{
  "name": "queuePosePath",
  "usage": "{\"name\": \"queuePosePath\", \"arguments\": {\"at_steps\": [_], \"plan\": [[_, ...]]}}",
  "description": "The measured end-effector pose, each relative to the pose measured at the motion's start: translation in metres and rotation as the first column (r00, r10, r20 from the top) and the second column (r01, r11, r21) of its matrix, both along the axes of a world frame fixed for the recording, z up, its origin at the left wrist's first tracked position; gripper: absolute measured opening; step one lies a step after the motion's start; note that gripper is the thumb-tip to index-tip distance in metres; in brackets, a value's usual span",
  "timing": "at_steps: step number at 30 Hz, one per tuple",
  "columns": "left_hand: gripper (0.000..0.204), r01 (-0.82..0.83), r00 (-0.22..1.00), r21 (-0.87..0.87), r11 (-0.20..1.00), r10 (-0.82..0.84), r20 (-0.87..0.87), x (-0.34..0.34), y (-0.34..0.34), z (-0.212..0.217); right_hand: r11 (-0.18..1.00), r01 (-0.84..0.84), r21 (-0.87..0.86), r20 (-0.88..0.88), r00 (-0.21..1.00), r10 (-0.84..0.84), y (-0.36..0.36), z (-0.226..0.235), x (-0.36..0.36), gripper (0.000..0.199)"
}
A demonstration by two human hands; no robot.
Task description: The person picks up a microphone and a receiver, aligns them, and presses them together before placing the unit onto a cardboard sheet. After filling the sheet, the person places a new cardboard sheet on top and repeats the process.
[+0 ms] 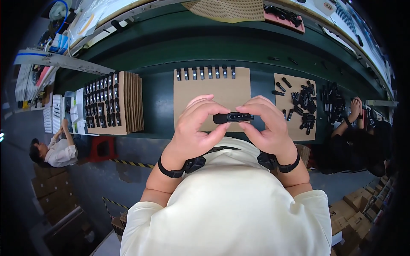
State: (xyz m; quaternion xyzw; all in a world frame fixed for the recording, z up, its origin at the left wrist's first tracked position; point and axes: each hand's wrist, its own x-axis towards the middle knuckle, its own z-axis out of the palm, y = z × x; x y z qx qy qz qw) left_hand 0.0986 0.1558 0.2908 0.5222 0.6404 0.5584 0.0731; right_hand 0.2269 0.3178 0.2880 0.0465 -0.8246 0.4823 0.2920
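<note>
Green tabletop (162,98) behind; left hand (192,128) and right hand (269,126) pinch a small black device (233,117) by its ends at twelve o'clock, probably light, rigid, smooth.

- We see two hands, the left hand (192,128) and the right hand (267,126), sharing one small black device (233,117) between their fingertips.
- We count eight black devices in a row (205,72) along the far edge of the middle cardboard sheet (212,96).
- We count three cardboard sheets bearing parts on the green bench (158,91): the middle one, the left sheet (121,102) on a stack, and the right sheet (284,100).
- The left sheet carries many black devices (101,102) in rows, too small for us to count exactly.
- The right sheet carries a loose heap of black parts (302,106), uncountable.
- We see two other people: one (53,149) at the left, one (356,141) at the right.
</note>
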Motion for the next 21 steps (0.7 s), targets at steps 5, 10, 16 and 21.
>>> {"name": "queuePosePath", "arguments": {"at_steps": [5,10,16,21], "plan": [[0.024,0.001,1.000,-0.001,1.000,-0.001,0.002,0.001,0.000,0.001,1.000,-0.001,0.018,-0.012,1.000,0.002,0.000,0.000,-0.001,0.034],[0.024,-0.004,1.000,0.005,1.000,0.004,-0.005,0.000,0.000,-0.002,0.998,-0.012,0.053,-0.044,0.999,0.014,0.002,-0.003,-0.001,0.032],[0.024,-0.013,1.000,-0.041,0.999,0.013,0.014,0.004,0.005,-0.007,0.999,0.001,0.047,-0.076,0.997,0.002,0.001,0.001,-0.001,0.030],[0.025,0.067,0.996,-0.060,0.996,-0.063,0.067,0.006,0.010,-0.020,0.999,0.013,0.038,-0.092,0.996,-0.009,-0.004,-0.002,-0.006,0.027]]}}
